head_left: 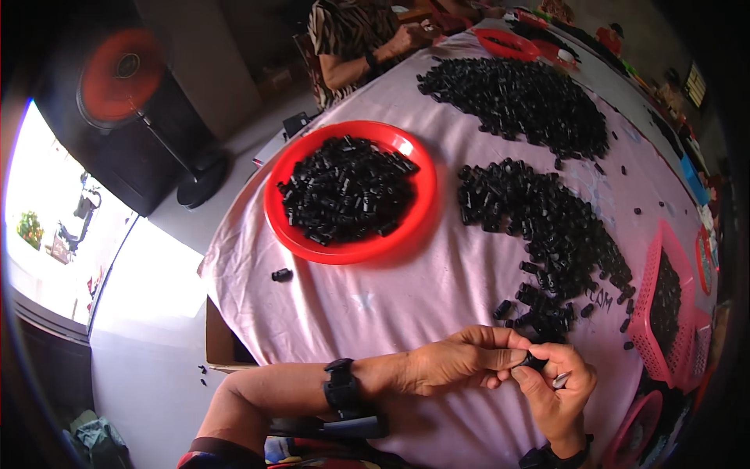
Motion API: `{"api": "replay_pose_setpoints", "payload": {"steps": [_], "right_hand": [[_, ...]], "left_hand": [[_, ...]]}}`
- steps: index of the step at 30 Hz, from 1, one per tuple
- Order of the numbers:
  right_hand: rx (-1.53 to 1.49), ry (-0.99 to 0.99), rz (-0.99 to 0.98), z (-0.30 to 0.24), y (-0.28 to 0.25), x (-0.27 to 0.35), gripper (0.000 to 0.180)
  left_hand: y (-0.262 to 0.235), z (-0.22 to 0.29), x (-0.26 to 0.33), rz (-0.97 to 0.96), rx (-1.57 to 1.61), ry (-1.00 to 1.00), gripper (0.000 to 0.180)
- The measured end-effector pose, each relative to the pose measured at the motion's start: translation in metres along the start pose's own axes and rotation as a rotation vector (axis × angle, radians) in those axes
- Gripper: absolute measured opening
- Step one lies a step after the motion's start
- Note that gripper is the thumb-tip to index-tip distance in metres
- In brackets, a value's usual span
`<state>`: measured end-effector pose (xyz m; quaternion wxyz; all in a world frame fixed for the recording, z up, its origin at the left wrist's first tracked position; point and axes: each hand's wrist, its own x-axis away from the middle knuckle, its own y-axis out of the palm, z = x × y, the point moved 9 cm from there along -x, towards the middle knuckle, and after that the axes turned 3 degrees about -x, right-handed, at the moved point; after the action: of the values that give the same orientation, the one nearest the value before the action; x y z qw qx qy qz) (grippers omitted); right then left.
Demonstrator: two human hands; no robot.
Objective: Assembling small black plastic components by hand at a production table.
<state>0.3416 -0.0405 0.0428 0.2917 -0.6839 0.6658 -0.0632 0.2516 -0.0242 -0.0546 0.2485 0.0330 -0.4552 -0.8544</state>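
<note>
Both hands meeting over the near edge of the table [406,297], just short of the tail of the nearest heap of black parts [547,234]. Left hand [461,361] with thumb and fingers pinched together on a small black cylindrical part [534,362]; right hand [556,387] curled up from below, fingertips closed on the same part, something small and pale tucked against its fingers, too small to tell. Best done, by the look of it, with the part held square between both pinches, pressed straight rather than at a slant, grip kept light enough not to flick it away. Worth staying over the cloth, so a dropped part lands near. Red round tray [426,195] full of black parts toward the left edge, a second heap [523,98] toward the far edge, pink basket [652,281] at the right edge. Another person's hands [414,35] at the far edge, well apart
</note>
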Motion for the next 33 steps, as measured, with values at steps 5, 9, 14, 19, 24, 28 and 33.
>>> {"api": "replay_pose_setpoints", "payload": {"steps": [5,9,14,19,24,28,33], "right_hand": [[-0.339,0.194,0.001,0.012,0.007,0.004,0.014],[-0.344,0.169,0.049,0.014,0.012,0.01,0.008],[-0.218,0.125,0.139,0.02,0.002,0.017,0.017],[-0.262,0.271,0.18,0.032,-0.006,0.018,0.025],[-0.081,0.24,0.083,0.033,-0.004,0.011,0.021],[0.08,0.15,-0.08,0.019,0.019,0.003,0.01],[0.326,0.178,-0.195,0.032,0.016,-0.004,0.026]], "left_hand": [[0.006,0.002,0.006,0.019,-0.008,0.036,0.022],[0.012,0.005,0.014,-0.006,-0.045,0.081,0.022],[0.017,0.003,0.028,0.037,-0.138,0.125,0.021],[-0.017,0.093,0.069,0.252,-0.137,0.442,0.016],[-0.088,0.194,0.147,0.605,-0.073,0.791,0.016],[-0.086,0.193,0.168,0.804,-0.233,0.828,0.053],[-0.055,0.163,0.133,0.733,-0.591,0.634,0.042]]}}
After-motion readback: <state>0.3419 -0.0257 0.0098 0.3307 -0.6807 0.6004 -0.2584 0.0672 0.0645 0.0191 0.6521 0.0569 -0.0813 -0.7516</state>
